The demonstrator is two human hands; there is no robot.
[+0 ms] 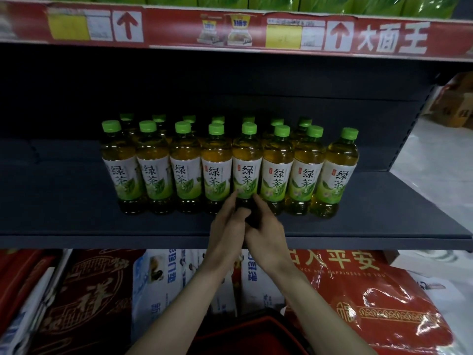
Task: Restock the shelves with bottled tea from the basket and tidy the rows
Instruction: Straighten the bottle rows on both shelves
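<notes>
Several green-capped bottles of green tea stand in two rows on a dark shelf [64,221]. The front row runs from the leftmost bottle [120,165] to the rightmost bottle [335,172]. My left hand [227,226] and my right hand [266,226] meet in front of the middle bottle [247,160]. Fingertips of both hands touch its base from either side. The bottle's bottom is hidden behind my fingers. A red basket [253,334] shows at the bottom edge, between my forearms.
A red price strip [230,32] fronts the shelf above, with green packs on top. Below the tea shelf lie red printed bags [371,303] and blue-white packs [163,278]. Bare shelf lies left of the bottles. Boxes [455,103] sit at far right.
</notes>
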